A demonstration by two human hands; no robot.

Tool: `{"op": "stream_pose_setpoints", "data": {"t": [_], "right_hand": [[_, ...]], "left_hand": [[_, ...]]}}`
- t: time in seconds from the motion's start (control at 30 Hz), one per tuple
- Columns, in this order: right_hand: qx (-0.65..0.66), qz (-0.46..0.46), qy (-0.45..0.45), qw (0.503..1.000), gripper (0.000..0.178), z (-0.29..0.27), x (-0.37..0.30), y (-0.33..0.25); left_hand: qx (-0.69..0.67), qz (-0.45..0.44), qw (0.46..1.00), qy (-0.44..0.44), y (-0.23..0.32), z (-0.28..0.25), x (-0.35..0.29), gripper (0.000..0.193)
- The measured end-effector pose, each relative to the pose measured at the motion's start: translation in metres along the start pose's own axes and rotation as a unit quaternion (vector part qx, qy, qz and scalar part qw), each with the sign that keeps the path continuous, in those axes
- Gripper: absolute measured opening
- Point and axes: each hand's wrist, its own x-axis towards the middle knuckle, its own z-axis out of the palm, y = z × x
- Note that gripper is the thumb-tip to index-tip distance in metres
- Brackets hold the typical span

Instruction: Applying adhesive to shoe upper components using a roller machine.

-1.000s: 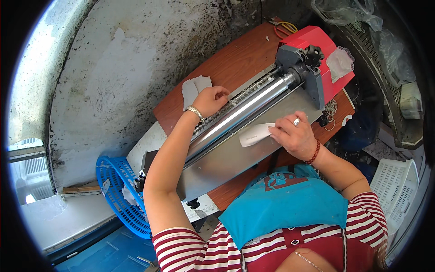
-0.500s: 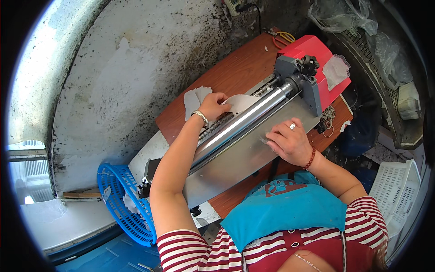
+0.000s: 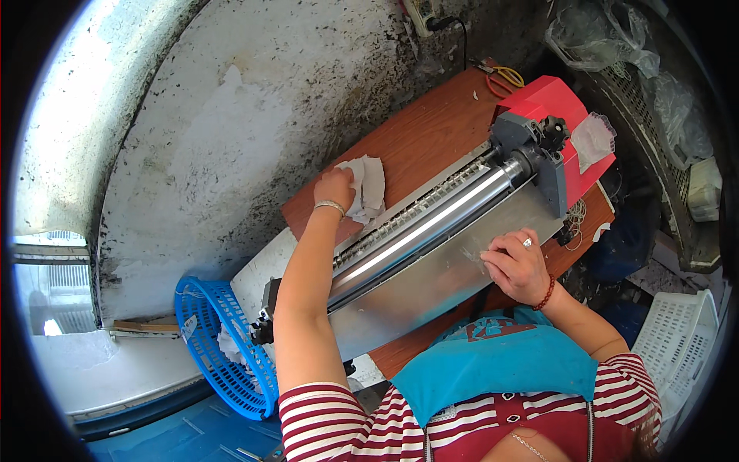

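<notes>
On the wooden tabletop behind the machine, my left hand (image 3: 335, 189) has its curled fingers on a small pile of off-white sheet pieces (image 3: 371, 185). The fingers grip the pile's left edge; whether the pieces are paper or leather, I cannot tell. Its forearm passes over the left end of a roller machine (image 3: 431, 228) with a shiny steel roller. At the machine's front, my right hand (image 3: 519, 269) is curled closed above the sloping metal plate (image 3: 408, 296), near its right part. Nothing shows in those fingers, though their undersides are hidden.
The machine's red end cover (image 3: 550, 100) stands at the right. A blue plastic basket (image 3: 223, 346) with white scraps is at the lower left. At the right are a white crate (image 3: 670, 339) and clear plastic bags (image 3: 600, 35). A stained wall (image 3: 231, 138) rises behind the table.
My left hand has moved left with a pale piece, from behind the roller onto the pile. My right hand stays by the plate, nearly unmoved. The whole view has shifted slightly.
</notes>
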Motion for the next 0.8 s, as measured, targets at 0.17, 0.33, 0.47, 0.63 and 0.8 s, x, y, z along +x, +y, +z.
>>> {"op": "stream_pose_setpoints", "data": {"t": [0.17, 0.33, 0.47, 0.63, 0.8], "right_hand": [[0.033, -0.034, 0.025, 0.999, 0.025, -0.016, -0.026, 0.007], [0.088, 0.074, 0.023, 0.993, 0.026, -0.028, -0.104, 0.031], [-0.039, 0.2, -0.055, 0.978, 0.035, -0.01, -0.143, 0.045], [-0.083, 0.355, -0.157, 0.918, 0.05, 0.023, -0.176, 0.05], [-0.083, 0.302, -0.108, 0.943, 0.052, 0.024, -0.188, 0.046]], "left_hand": [[-0.046, -0.019, 0.97, -0.237, 0.001, 0.017, -0.006, 0.039], [-0.094, -0.053, 0.98, -0.168, 0.007, 0.006, 0.002, 0.038], [-0.148, 0.003, 0.984, -0.1, -0.003, 0.002, -0.006, 0.034], [-0.251, 0.062, 0.966, -0.02, 0.049, -0.043, -0.034, 0.03], [-0.349, 0.089, 0.931, 0.064, 0.088, -0.062, -0.073, 0.026]]}}
